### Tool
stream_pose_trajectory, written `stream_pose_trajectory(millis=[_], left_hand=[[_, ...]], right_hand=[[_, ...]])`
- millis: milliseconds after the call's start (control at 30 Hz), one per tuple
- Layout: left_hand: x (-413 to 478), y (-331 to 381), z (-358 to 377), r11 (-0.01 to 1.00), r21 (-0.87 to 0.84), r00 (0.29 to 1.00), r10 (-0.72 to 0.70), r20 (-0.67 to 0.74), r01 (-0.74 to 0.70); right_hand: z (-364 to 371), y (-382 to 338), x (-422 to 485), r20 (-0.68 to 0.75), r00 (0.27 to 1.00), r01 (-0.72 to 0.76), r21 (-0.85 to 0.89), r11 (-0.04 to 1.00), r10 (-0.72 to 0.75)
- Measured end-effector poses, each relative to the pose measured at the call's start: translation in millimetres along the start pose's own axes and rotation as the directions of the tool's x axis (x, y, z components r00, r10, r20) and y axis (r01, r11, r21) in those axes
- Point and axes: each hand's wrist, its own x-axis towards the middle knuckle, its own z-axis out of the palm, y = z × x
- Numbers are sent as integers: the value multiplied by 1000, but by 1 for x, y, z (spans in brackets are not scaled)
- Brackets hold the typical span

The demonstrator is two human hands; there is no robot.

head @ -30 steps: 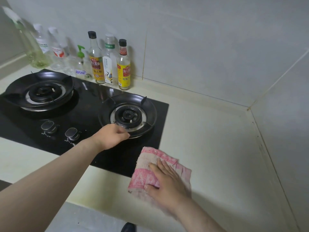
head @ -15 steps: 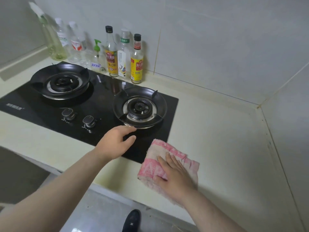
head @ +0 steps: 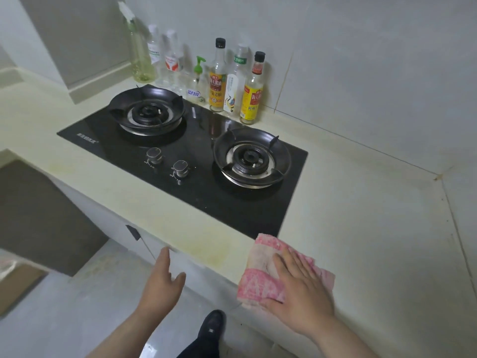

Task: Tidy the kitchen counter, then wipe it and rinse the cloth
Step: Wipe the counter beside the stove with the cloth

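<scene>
A folded pink and white cloth (head: 260, 275) lies on the pale yellow counter (head: 361, 228), at its front edge just below the stove's near right corner. My right hand (head: 299, 288) presses flat on the cloth with straight fingers. My left hand (head: 162, 282) hangs in front of the counter edge, over the floor, with relaxed fingers and nothing in it.
A black two-burner gas stove (head: 196, 151) with two knobs (head: 167, 161) is set into the counter. Several bottles (head: 219, 76) stand in a row along the back wall behind it. Walls meet in a corner at the right. My shoe (head: 211, 324) shows on the floor below.
My left hand has come off the right burner's rim and dropped back below the counter edge. The cloth and my right hand have slid toward the front edge. The view has pulled back.
</scene>
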Motion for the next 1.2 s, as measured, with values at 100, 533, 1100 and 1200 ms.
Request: stream_pose_trajectory(millis=[100,533,1100,1200], left_hand=[[2,-2,5,999,-26,999,34,29,-33],[11,-27,-4,988,31,988,150,38,-151],[21,-30,-19,981,41,981,189,-33,-188],[23,-32,-20,979,36,980,199,-22,-198]], right_hand=[[6,-7,10,140,989,37,25,999,-40],[17,-75,68,122,983,143,-14,990,-141],[23,-94,89,43,974,224,1,975,-224],[22,-74,71,76,977,201,8,980,-201]])
